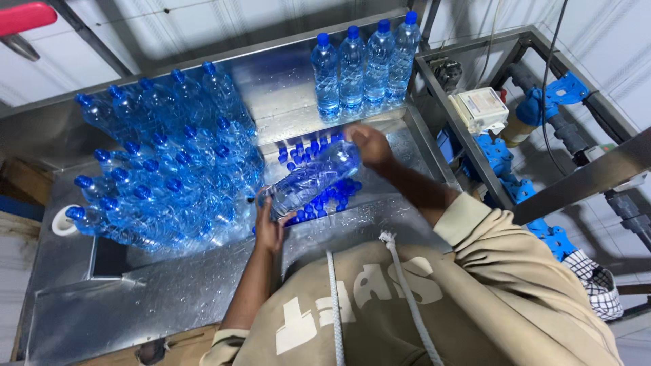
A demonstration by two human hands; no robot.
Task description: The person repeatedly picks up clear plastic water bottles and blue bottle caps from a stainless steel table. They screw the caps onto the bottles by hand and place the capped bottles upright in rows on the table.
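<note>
A clear plastic water bottle lies tilted across the middle of the head view, held at both ends. My right hand grips its base end at the upper right. My left hand is at its neck end, lower left, fingers wrapped around the mouth; whether a cap is on is hidden. Below the bottle lies a heap of loose blue caps on the wet steel table.
Several capped bottles stand crowded on the left of the table. Several more capped bottles stand in a row at the back. A metal frame with blue pipe fittings and a white box is on the right.
</note>
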